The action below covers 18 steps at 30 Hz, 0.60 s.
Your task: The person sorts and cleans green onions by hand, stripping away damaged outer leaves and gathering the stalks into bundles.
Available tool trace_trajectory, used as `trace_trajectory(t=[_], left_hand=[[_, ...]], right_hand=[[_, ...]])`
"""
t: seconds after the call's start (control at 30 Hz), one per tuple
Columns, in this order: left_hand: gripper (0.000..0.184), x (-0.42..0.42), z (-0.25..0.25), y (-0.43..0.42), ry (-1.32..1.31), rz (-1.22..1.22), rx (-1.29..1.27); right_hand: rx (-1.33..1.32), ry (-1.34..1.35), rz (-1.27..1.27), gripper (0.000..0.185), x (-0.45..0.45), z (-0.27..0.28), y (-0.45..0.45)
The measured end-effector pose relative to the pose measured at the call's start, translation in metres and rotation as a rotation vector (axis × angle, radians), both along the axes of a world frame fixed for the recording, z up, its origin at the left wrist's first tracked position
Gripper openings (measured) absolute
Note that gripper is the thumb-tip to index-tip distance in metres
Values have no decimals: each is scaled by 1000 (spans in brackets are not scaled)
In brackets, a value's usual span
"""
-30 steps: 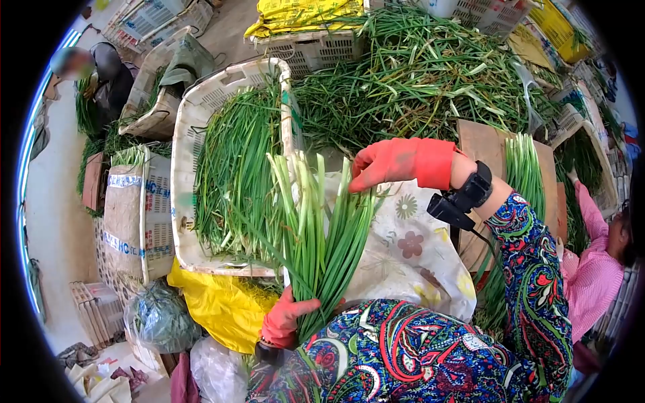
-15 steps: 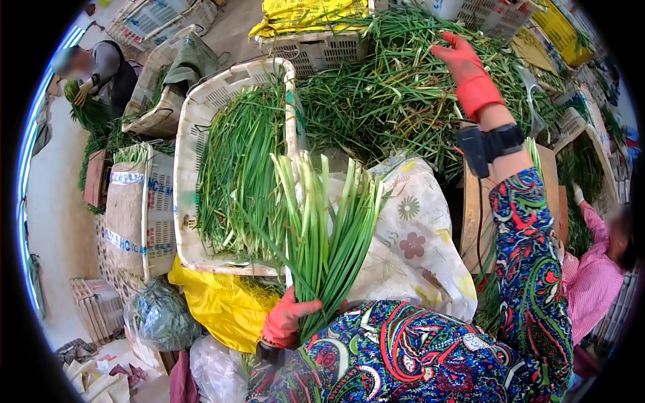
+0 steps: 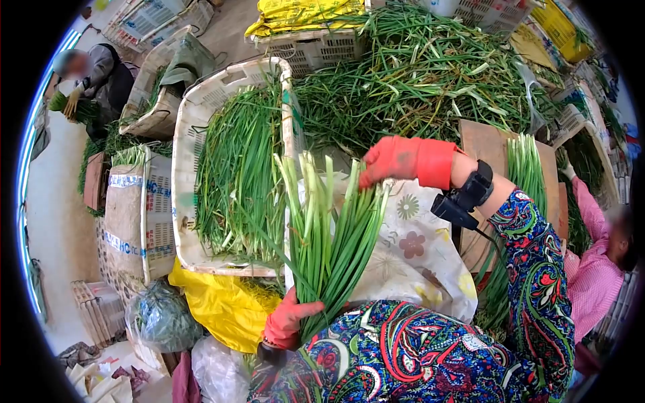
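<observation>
My left hand point(image 3: 291, 321), in a red glove, is closed around the lower, leafy part of a bunch of scallions point(image 3: 329, 248). The bunch stands upright over my lap, pale stem ends on top. My right hand point(image 3: 396, 163), also gloved in red, has its fingers curled and pressed together at the stem ends on the bunch's right side. What lies between those fingertips is partly hidden. Under the bunch, a pale flower-patterned cloth point(image 3: 430, 255) covers my lap. Left of it, a white plastic crate point(image 3: 183, 195) holds more scallions point(image 3: 242, 168).
A heap of loose green leaves point(image 3: 437, 80) lies ahead. Trimmed scallions point(image 3: 526, 164) rest on a brown board point(image 3: 480, 144) at right. A yellow sack point(image 3: 225, 305) sits below the crate. One person point(image 3: 107, 74) works at far left, another in pink point(image 3: 598, 269) at right.
My right hand has come down and left from above the leaf heap to the bunch, and its spread fingers have closed. My left hand stays on the scallions.
</observation>
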State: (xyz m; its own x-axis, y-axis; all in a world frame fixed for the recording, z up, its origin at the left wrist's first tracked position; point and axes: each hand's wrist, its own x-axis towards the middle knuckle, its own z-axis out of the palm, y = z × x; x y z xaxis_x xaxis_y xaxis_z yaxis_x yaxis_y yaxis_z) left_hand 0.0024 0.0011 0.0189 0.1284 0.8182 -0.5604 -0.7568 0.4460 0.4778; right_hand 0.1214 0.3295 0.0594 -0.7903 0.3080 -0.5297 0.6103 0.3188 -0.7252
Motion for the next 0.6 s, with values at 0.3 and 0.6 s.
trace_trajectory(t=[0.3, 0.6], left_hand=[[53, -4, 2, -2, -83, -5, 11], [58, -4, -6, -2, -118, 11, -24]], right_hand=[[-469, 1185, -1336, 33, 65, 12, 192], [10, 621, -366, 41, 31, -15, 36]])
